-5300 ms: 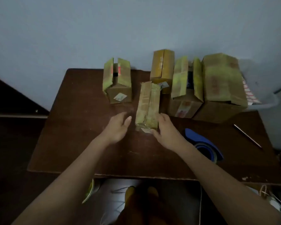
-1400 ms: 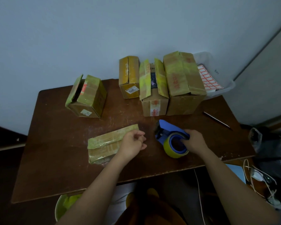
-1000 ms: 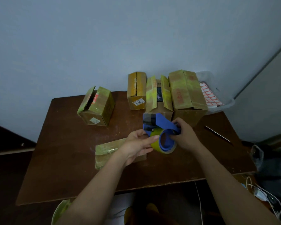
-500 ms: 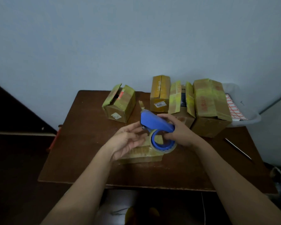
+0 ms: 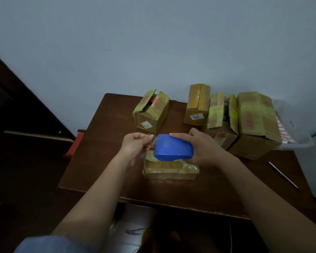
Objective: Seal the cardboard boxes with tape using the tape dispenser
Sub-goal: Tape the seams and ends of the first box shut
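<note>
Since half a second ago the blue tape dispenser has been turned so its broad blue back faces up, hiding the tape roll, and the left hand has moved to its front tip. A person's two bare forearms reach in over the near edge of a dark wooden desk. The right hand grips the dispenser from its right side, fingers curled round the body. The left hand pinches at the dispenser's left end, where a strip of clear tape seems to start; the tape itself is hard to make out. Directly beneath the dispenser, a flat cardboard box lies on the desk, near the middle. Further back stands a small box with flaps ajar. Along the far right edge, three more boxes sit side by side. A thin metal rod lies near the right edge.
</note>
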Demonstrator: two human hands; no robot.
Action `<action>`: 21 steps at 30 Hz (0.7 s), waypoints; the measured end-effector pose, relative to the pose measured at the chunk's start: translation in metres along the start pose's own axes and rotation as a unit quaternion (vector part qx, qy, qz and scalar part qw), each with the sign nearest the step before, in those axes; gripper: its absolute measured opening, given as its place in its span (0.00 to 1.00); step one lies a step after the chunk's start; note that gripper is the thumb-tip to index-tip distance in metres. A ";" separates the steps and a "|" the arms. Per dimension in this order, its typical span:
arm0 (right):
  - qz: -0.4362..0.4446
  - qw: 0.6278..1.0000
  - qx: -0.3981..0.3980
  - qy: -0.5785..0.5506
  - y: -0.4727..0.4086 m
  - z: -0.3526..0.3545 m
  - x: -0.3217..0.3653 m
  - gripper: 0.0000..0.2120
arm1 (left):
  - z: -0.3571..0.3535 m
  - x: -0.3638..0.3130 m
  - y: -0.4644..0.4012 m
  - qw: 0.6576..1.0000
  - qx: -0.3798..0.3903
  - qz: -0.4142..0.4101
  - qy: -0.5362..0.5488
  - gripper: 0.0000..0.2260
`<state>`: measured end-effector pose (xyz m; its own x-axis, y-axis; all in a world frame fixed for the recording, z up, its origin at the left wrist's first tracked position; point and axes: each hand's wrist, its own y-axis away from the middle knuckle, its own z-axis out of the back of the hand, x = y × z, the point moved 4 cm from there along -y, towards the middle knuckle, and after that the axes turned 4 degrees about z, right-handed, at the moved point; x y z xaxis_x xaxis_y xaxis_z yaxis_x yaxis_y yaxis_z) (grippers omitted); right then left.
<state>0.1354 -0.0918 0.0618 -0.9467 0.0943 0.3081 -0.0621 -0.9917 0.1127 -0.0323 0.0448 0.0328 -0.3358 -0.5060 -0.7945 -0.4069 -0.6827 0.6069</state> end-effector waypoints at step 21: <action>0.001 0.982 0.123 0.141 -0.019 -0.031 0.020 0.39 | 0.034 0.083 -0.035 0.989 -0.130 0.065 0.015 0.10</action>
<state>0.1073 -0.0741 0.0363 -0.9988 0.0293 0.0392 -0.0139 -0.9374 0.3481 -0.0751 0.0440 -0.0536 -0.3440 -0.6108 -0.7131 -0.1282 -0.7218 0.6801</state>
